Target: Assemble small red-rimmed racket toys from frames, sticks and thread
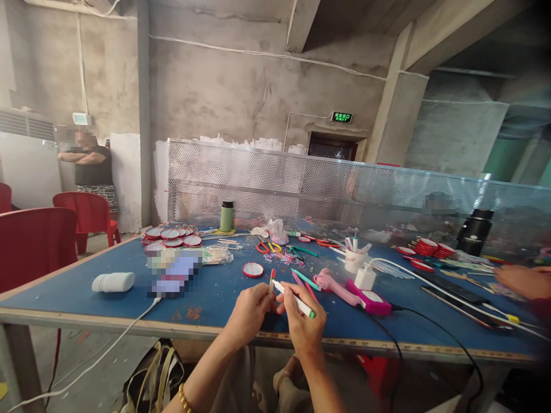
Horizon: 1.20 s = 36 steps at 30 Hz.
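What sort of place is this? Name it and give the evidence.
Probably a small assembly workshop: bare concrete walls, a blue worktable strewn with red round parts, and a perforated metal screen behind it.

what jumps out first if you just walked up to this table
At the near edge of the blue table, the left hand pinches a red-tipped stick while the right hand holds a white pen. Stacks of red round lids crowd the far left.

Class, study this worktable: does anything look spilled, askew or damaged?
Nothing is spilled. The blue table has orange worn patches near its front edge, and sticks lie scattered at mixed angles. The left hand and right hand hold a white stick.
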{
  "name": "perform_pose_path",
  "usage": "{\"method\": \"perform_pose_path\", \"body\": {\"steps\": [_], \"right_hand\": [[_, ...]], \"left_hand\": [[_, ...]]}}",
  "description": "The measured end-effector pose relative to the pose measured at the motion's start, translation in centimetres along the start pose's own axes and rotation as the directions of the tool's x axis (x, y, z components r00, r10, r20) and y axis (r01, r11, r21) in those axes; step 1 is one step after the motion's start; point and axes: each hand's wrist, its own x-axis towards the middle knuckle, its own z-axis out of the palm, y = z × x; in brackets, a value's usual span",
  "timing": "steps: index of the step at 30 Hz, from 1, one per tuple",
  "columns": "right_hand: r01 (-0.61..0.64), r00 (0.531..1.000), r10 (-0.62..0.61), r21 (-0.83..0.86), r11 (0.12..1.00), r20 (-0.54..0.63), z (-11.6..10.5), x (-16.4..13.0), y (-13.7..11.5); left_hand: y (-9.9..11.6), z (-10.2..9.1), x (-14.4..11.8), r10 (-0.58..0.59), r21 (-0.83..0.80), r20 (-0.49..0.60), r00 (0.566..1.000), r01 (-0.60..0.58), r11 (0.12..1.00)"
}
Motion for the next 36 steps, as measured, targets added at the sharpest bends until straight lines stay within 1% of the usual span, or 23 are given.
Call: {"method": "perform_pose_path", "body": {"steps": [11,36], "right_hand": [[0.008,1.000,-0.008,-0.042,0.999,-0.001,-0.19,-0.24,-0.03],[-0.019,0.999,0.018,-0.023,1.000,-0.029,-0.08,-0.14,-0.30]], "left_hand": [[0.01,-0.03,-0.08,-0.002,0.005,-0.004,1.000,0.002,1.000],[0.38,-0.13,-0.10,-0.015,0.000,0.001,1.000,0.015,1.000]]}}
